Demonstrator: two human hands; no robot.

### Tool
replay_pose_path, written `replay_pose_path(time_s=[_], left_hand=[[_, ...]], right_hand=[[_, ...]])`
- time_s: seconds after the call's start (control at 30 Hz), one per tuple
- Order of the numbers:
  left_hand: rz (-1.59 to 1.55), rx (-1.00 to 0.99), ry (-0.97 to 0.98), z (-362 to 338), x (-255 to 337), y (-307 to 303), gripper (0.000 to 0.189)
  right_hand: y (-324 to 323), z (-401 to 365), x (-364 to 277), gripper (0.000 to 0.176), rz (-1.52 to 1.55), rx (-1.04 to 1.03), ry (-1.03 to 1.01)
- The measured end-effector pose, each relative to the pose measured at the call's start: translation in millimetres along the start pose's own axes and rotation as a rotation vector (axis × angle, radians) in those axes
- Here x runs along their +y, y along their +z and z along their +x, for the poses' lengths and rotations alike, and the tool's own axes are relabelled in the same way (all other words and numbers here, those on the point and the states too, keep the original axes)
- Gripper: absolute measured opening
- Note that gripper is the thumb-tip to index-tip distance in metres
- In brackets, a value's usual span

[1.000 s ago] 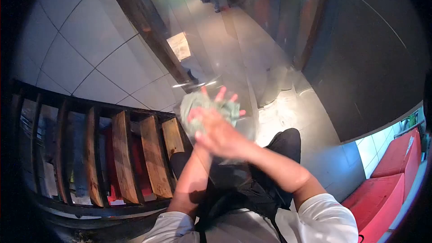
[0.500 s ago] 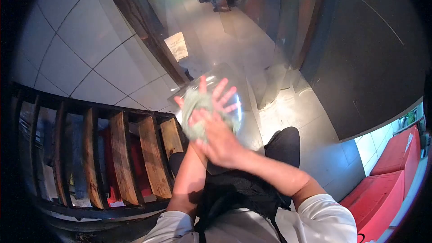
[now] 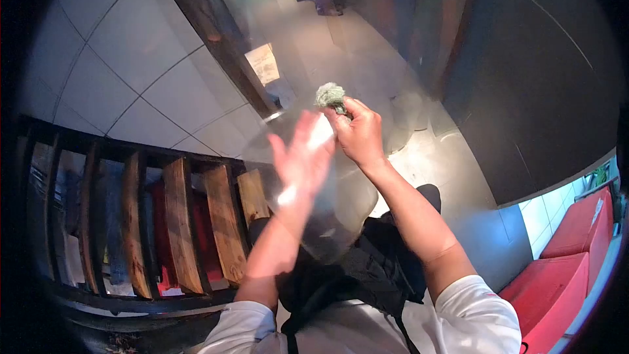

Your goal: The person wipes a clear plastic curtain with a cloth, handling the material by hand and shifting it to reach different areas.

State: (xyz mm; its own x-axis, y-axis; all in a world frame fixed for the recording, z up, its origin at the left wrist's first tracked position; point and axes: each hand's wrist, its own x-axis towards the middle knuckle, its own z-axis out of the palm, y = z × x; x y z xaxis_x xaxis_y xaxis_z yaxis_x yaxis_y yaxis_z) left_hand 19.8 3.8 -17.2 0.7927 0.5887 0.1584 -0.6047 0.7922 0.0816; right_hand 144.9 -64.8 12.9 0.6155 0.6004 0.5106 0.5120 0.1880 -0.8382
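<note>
Pale square tiles left, dark wooden post across them, wooden slat rack lower left. Glossy grey floor ahead, dark wall panel right, red cushions corner.

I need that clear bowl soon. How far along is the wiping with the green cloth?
Done: the clear bowl looks see-through, no marks visible, though blur hides detail. In hand: the left hand supports the bowl, showing through its wall; the right hand pinches the green cloth at the upper rim. Left: the bowl is not yet set down; unwiped parts cannot be told.
</note>
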Motion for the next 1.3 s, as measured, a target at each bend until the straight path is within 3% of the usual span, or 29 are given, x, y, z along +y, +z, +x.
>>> replay_pose_path(time_s=[0.03,0.1,0.2,0.33,0.4,0.43,0.5,0.57,0.63,0.7,0.73,0.8,0.9,0.93,1.0,1.07,1.17,1.2,1.3], left_hand=[[-0.041,0.192,-0.009,-12,-18,3,0.095],[0.076,0.053,-0.185,-34,-27,-16,0.093],[0.276,0.196,-0.179,-42,-21,-7,0.091],[0.319,-0.017,-0.199,-32,-7,-1,0.092],[0.505,-0.187,-0.233,-18,0,-29,0.092],[0.395,-0.232,-0.244,-12,3,-34,0.093],[0.175,-0.319,-0.254,-1,13,-39,0.094],[0.273,-0.256,-0.251,-6,12,-39,0.091],[0.364,-0.14,-0.224,-17,-3,-7,0.093],[-0.234,-0.061,-0.213,-19,-8,8,0.089],[-0.267,-0.005,-0.16,-16,-7,-3,0.088],[-0.233,0.075,-0.13,-18,-14,12,0.092],[0.178,-0.249,-0.259,-25,-2,-3,0.095],[0.231,-0.308,-0.257,-21,2,-4,0.099],[0.472,-0.153,-0.125,-12,14,-9,0.101],[0.658,0.038,0.052,-3,13,-15,0.102],[0.342,-0.113,-0.056,11,10,-16,0.101],[0.31,-0.159,-0.124,18,10,-19,0.108],[-0.188,0.186,-0.173,39,1,-29,0.105]], right_hand=[[3,4,4,0.018,-0.016,0.026,-0.021],[9,2,20,0.014,-0.061,0.082,-0.04],[2,-8,29,0.016,-0.008,0.11,0.047],[7,-43,23,0.031,-0.141,0.03,-0.431],[28,-92,10,0.046,-0.091,-0.28,-0.476],[28,-108,3,0.049,-0.077,-0.403,-0.585],[33,-133,1,0.056,-0.125,-0.468,-0.617],[28,-122,1,0.049,-0.224,-0.503,-0.504],[31,-101,-1,0.046,-0.263,-0.384,-0.437],[31,-73,11,0.041,-0.369,-0.295,-0.392],[30,-60,25,0.038,-0.452,-0.266,-0.373],[30,-34,35,0.033,-0.472,0.021,-0.411],[11,-5,39,0.041,-0.022,-0.155,0.255],[9,-6,38,0.042,0.055,-0.151,0.244],[5,-7,38,0.045,0.206,-0.144,0.225],[4,-8,41,0.036,0.161,-0.158,0.275],[-6,-10,21,0.03,0.176,-0.173,0.33],[-9,-12,12,0.029,0.193,-0.177,0.35],[11,-15,43,0.034,0.2,0.046,0.06]])
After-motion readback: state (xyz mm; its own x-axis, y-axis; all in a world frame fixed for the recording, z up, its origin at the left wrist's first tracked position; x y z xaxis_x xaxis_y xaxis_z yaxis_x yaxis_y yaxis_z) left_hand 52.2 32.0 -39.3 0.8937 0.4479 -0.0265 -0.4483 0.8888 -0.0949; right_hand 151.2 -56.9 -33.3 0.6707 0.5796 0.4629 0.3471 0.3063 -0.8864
